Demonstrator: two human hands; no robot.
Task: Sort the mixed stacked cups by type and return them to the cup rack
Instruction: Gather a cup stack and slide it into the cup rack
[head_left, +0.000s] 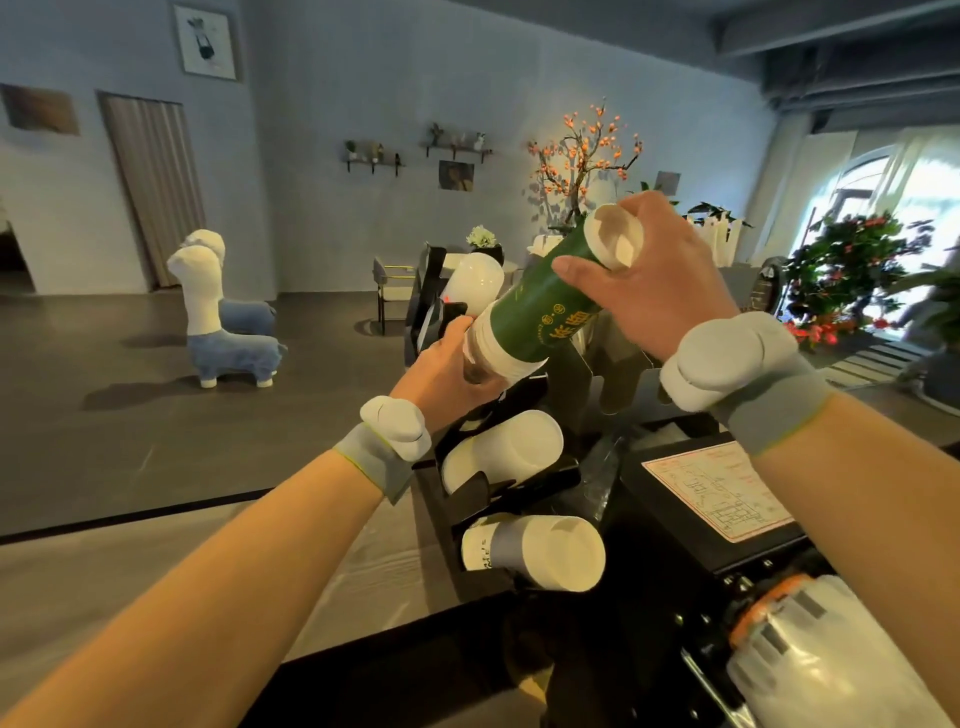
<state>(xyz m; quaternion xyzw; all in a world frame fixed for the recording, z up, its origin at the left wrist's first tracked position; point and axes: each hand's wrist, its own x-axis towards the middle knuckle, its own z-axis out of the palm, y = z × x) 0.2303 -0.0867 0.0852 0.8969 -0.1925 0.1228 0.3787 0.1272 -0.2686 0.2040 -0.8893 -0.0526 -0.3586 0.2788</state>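
I hold a tilted stack of cups above the black cup rack (470, 501). My right hand (649, 275) grips the green paper cup (540, 306) at the upper end, whose white base faces me. My left hand (447, 366) grips the lower end of the stack (485, 348), where white rims and a clear cup show. In the rack lie a row of white cups (501, 449), a lower row of white and grey cups (540, 551), and a white cup stack (475, 283) at the top.
A black machine with a paper label (719, 493) stands right of the rack on the wooden counter (332, 582). A plastic-wrapped sleeve of cups (810, 649) lies at the lower right. Beyond the counter are alpaca figures (218, 317), chairs and plants.
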